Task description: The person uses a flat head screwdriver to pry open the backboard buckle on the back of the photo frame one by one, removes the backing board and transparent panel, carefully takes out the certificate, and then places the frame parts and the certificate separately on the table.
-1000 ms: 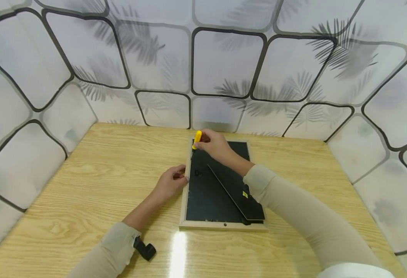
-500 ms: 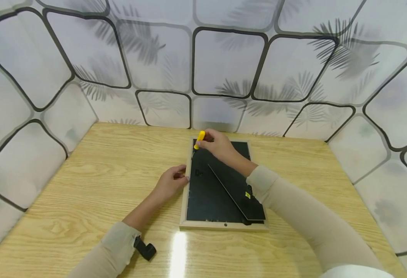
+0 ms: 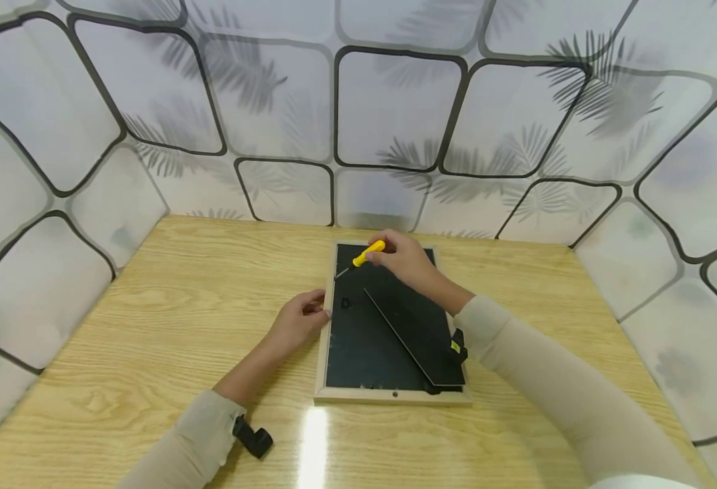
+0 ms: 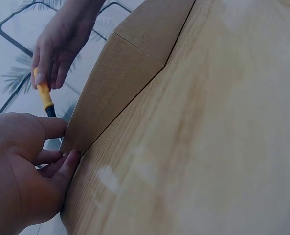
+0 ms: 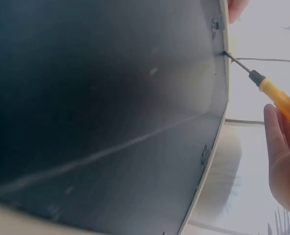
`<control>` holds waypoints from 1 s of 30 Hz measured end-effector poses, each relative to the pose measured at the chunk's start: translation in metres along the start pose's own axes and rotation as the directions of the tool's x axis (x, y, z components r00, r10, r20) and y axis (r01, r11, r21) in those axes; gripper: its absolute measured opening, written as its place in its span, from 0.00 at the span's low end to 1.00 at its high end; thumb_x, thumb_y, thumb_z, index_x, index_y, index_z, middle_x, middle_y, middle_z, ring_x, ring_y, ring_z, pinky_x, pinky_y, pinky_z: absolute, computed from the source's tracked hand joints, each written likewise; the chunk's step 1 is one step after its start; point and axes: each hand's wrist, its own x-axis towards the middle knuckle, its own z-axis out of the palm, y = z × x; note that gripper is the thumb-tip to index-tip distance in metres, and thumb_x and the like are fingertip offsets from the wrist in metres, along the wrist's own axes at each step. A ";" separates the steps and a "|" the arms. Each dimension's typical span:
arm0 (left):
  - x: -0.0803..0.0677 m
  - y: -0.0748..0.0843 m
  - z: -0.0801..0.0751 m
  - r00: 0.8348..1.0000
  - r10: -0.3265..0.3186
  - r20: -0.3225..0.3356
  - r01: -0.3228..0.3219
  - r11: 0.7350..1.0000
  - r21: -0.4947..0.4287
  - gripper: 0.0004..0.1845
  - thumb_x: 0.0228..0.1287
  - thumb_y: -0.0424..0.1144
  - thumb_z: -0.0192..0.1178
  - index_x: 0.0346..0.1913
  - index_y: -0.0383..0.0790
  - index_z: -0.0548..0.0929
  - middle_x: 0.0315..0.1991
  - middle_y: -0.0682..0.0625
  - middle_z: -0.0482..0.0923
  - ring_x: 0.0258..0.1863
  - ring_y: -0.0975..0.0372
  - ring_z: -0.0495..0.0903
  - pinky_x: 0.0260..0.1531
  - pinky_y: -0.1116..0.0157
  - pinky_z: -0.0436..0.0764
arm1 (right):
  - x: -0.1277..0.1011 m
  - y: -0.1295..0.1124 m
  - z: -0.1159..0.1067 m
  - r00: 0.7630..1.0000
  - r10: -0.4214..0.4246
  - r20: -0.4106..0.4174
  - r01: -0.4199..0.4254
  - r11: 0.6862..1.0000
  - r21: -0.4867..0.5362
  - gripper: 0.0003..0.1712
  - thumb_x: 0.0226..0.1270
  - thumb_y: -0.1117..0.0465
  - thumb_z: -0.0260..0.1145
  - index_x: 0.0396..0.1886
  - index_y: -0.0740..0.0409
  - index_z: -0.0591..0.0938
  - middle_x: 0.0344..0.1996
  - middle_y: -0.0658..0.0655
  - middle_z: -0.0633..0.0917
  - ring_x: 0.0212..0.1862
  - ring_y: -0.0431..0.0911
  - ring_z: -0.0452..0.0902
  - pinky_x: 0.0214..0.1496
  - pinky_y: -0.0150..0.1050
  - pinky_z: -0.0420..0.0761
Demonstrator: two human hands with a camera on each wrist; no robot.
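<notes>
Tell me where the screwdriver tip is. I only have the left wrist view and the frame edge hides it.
Observer: Right wrist view shows the screwdriver tip at the frame's inner edge, close to a small metal tab.
Operator: Backing in place?
Observer: Head view shows the black backing sitting inside the frame, with the stand lying diagonally across it.
Operator: Where along the frame is the left hand?
Observer: Head view shows the left hand gripping the left edge about midway, nearer the person than the tip. The right hand holds the screwdriver over the far left corner.
</notes>
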 end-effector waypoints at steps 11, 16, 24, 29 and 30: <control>0.001 0.001 0.000 1.000 0.006 0.003 -0.006 1.000 0.009 0.29 0.72 0.37 0.61 0.73 0.34 0.69 0.64 0.39 0.74 0.58 0.51 0.76 0.57 0.56 0.76 | -0.012 0.018 -0.011 0.990 0.023 0.140 0.004 0.982 -0.188 0.25 0.71 0.59 0.68 0.66 0.60 0.79 0.55 0.61 0.84 0.42 0.47 0.86 0.45 0.41 0.85; 0.000 0.002 -0.002 1.000 0.005 0.010 -0.005 1.000 0.001 0.29 0.72 0.37 0.61 0.73 0.34 0.69 0.65 0.39 0.74 0.59 0.50 0.76 0.57 0.57 0.77 | -0.017 0.025 -0.011 0.978 0.074 0.197 -0.023 0.968 -0.248 0.25 0.72 0.58 0.67 0.67 0.59 0.79 0.49 0.59 0.87 0.39 0.44 0.85 0.42 0.39 0.84; 0.000 0.002 -0.001 1.000 -0.003 0.002 0.003 1.000 0.007 0.29 0.72 0.37 0.61 0.72 0.34 0.70 0.64 0.39 0.75 0.59 0.50 0.76 0.58 0.56 0.76 | -0.025 0.035 -0.016 0.977 0.093 0.192 -0.049 0.974 -0.221 0.18 0.74 0.62 0.64 0.60 0.62 0.81 0.44 0.61 0.86 0.38 0.46 0.85 0.42 0.39 0.86; -0.001 0.002 0.000 1.000 0.001 0.002 -0.001 1.000 0.001 0.29 0.72 0.37 0.61 0.72 0.33 0.70 0.65 0.38 0.74 0.59 0.50 0.76 0.58 0.55 0.76 | -0.033 0.053 -0.029 0.989 0.105 0.109 -0.088 0.985 -0.147 0.18 0.76 0.62 0.62 0.60 0.64 0.80 0.47 0.65 0.85 0.41 0.51 0.86 0.45 0.42 0.86; -0.001 0.001 -0.001 1.000 0.004 0.004 -0.004 1.000 -0.001 0.29 0.72 0.37 0.60 0.73 0.33 0.69 0.65 0.38 0.74 0.59 0.50 0.75 0.58 0.55 0.76 | -0.035 0.057 -0.031 0.989 0.112 0.094 -0.099 0.987 -0.126 0.18 0.76 0.61 0.61 0.61 0.64 0.80 0.48 0.65 0.84 0.42 0.52 0.86 0.46 0.42 0.86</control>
